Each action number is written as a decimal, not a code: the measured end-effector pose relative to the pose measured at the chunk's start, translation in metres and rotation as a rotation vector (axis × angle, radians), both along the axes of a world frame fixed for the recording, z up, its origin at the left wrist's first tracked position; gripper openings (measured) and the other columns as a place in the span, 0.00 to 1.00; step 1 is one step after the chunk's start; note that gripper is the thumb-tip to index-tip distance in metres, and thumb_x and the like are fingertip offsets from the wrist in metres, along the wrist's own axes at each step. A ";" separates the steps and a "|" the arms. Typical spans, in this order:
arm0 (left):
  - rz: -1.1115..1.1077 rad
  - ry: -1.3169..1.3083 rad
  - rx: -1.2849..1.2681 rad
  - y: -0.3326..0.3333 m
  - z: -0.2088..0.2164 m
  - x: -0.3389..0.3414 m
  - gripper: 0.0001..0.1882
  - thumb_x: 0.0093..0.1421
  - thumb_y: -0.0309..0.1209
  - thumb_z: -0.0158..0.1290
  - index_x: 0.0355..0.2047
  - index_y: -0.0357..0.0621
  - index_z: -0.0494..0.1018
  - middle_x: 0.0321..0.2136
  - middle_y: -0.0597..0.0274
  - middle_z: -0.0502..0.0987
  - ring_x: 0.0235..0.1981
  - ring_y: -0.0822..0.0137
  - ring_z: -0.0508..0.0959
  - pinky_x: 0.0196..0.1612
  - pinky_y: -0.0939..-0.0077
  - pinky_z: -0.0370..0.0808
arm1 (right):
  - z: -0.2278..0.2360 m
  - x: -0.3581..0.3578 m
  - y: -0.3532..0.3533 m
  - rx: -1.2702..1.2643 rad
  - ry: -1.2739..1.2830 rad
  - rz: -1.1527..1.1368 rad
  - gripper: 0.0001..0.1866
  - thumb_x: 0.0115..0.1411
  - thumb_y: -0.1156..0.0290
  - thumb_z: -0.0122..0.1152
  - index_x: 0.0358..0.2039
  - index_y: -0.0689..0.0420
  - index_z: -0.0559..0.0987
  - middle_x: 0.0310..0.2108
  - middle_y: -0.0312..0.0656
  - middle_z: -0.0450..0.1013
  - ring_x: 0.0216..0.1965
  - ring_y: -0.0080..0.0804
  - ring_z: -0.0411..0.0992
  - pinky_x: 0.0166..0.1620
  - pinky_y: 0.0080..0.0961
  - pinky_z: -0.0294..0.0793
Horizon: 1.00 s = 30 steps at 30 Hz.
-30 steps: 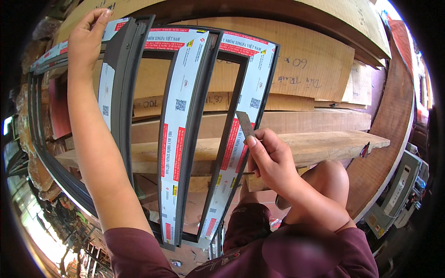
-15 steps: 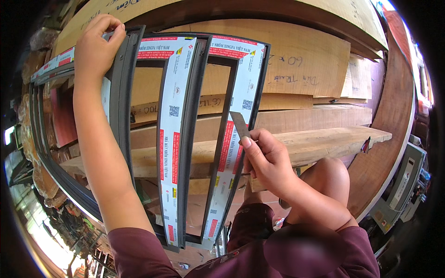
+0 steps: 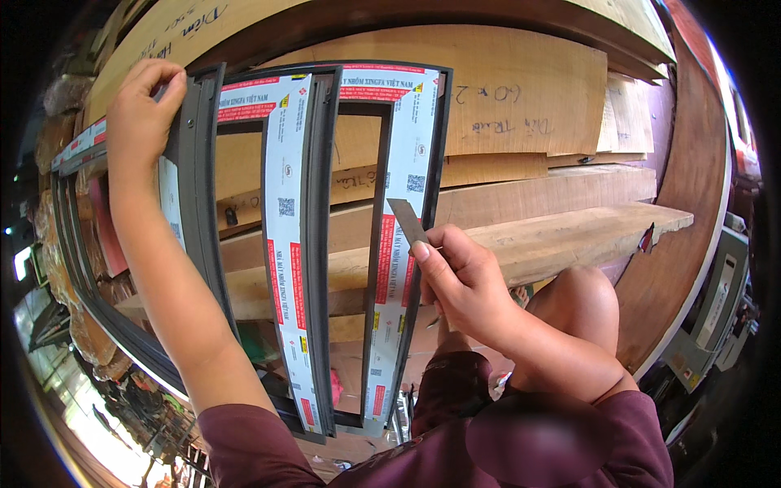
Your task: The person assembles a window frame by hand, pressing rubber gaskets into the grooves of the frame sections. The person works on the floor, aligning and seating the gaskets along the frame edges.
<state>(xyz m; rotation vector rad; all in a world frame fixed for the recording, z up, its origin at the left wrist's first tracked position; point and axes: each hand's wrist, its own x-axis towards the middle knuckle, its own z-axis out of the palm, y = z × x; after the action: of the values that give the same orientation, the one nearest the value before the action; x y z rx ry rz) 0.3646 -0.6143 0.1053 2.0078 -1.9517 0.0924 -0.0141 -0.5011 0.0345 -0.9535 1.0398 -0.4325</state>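
Observation:
Several dark grey metal frames, like window sashes, stand side by side in front of me, with white, blue and red protective film on their faces. My left hand (image 3: 146,106) is closed over the top corner of a left-hand frame (image 3: 198,175), thumb and fingers bent round its edge. Between thumb and fingers of my right hand (image 3: 468,281) is a flat, dark metal blade (image 3: 408,225) with a slanted end. The blade's tip lies over the film on the rightmost frame (image 3: 416,134); whether it touches cannot be made out.
Behind the frames lean large wooden boards (image 3: 521,102) with handwriting on them. A thick plank (image 3: 586,240) runs across below these. A long brown board (image 3: 691,187) stands on the right, beside a grey machine (image 3: 709,301). My bent knee (image 3: 582,317) is close to my right forearm.
The frames have shifted a little to the left and down in the picture, and my left hand with them. My right hand still holds the blade, almost in the same place.

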 end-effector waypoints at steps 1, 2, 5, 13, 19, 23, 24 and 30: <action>0.006 0.005 0.032 -0.001 0.003 -0.002 0.08 0.61 0.29 0.58 0.36 0.36 0.77 0.36 0.58 0.79 0.37 0.62 0.80 0.44 0.74 0.74 | -0.001 0.000 0.000 0.006 -0.005 -0.011 0.14 0.74 0.61 0.52 0.40 0.62 0.73 0.21 0.32 0.70 0.21 0.15 0.66 0.23 0.17 0.65; 0.001 -0.028 0.046 0.001 0.008 -0.004 0.08 0.61 0.28 0.57 0.36 0.35 0.76 0.36 0.57 0.79 0.36 0.61 0.79 0.44 0.74 0.74 | -0.001 -0.001 0.000 0.013 -0.013 -0.011 0.14 0.74 0.61 0.52 0.40 0.62 0.73 0.22 0.32 0.70 0.21 0.15 0.66 0.23 0.17 0.65; -0.021 -0.123 0.068 0.003 0.014 -0.006 0.07 0.62 0.26 0.56 0.37 0.34 0.75 0.35 0.55 0.77 0.35 0.61 0.78 0.43 0.74 0.73 | -0.007 -0.001 0.003 0.020 -0.042 -0.024 0.14 0.74 0.61 0.53 0.40 0.62 0.73 0.23 0.32 0.70 0.22 0.15 0.67 0.24 0.17 0.66; -0.027 -0.179 0.026 0.004 0.009 -0.003 0.06 0.61 0.25 0.56 0.35 0.33 0.73 0.35 0.54 0.76 0.36 0.61 0.78 0.44 0.73 0.74 | -0.003 -0.006 -0.003 0.060 -0.020 -0.023 0.12 0.73 0.64 0.54 0.41 0.63 0.74 0.21 0.34 0.70 0.22 0.17 0.68 0.25 0.21 0.69; -0.019 -0.123 -0.023 0.007 0.006 0.013 0.06 0.63 0.26 0.57 0.36 0.33 0.77 0.40 0.59 0.80 0.40 0.64 0.79 0.47 0.77 0.74 | 0.001 -0.005 -0.004 0.083 -0.026 -0.008 0.12 0.72 0.65 0.55 0.42 0.63 0.74 0.19 0.36 0.71 0.22 0.18 0.69 0.26 0.23 0.70; 0.023 0.011 0.029 0.006 0.005 0.002 0.08 0.63 0.27 0.58 0.38 0.33 0.79 0.40 0.59 0.80 0.41 0.66 0.80 0.47 0.77 0.74 | -0.002 -0.006 -0.003 0.069 0.013 0.019 0.12 0.73 0.65 0.54 0.42 0.63 0.74 0.19 0.36 0.71 0.22 0.18 0.70 0.26 0.23 0.71; 0.029 0.030 0.044 0.006 0.006 0.001 0.08 0.63 0.27 0.58 0.39 0.33 0.79 0.41 0.59 0.81 0.41 0.67 0.80 0.48 0.77 0.74 | -0.002 -0.005 -0.002 0.069 -0.005 0.012 0.13 0.73 0.64 0.54 0.42 0.63 0.74 0.19 0.35 0.70 0.21 0.17 0.69 0.24 0.21 0.68; 0.010 -0.032 0.081 0.007 0.011 -0.002 0.09 0.63 0.28 0.58 0.40 0.33 0.79 0.40 0.57 0.81 0.41 0.64 0.80 0.48 0.75 0.74 | -0.002 -0.005 -0.001 0.072 -0.039 0.002 0.15 0.74 0.61 0.52 0.42 0.62 0.73 0.19 0.33 0.70 0.18 0.15 0.65 0.21 0.17 0.63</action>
<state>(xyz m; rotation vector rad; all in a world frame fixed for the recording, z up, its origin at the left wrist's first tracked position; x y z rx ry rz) 0.3624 -0.6076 0.1166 2.0799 -1.9946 0.0492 -0.0186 -0.5024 0.0326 -0.8791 1.0127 -0.4083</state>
